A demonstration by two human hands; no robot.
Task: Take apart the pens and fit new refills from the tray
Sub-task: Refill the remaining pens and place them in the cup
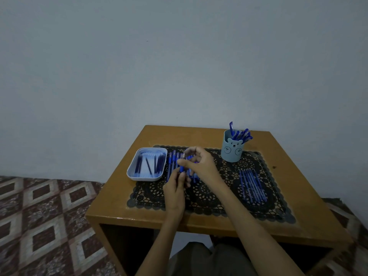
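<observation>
L hand (pixel 176 189) curls round the lower barrel of a blue pen (pixel 181 168); R hand (pixel 200 162) pinches its upper end w/ thumb & fingertips, both over the lace mat (pixel 219 196) mid worktop (pixel 113 202). At right lies a blue bunch (pixel 253 186), pens or refills unclear. Behind the hands, spare pens (pixel 170 162) lie in a row beside the tray (pixel 143 178) of refills (pixel 148 166). Far right: bear cup (pixel 232 151) w/ pens.

Left hand (pixel 175 189) and right hand (pixel 200 163), bare forearms (pixel 249 212); grey-olive trousers (pixel 215 261) below.
</observation>
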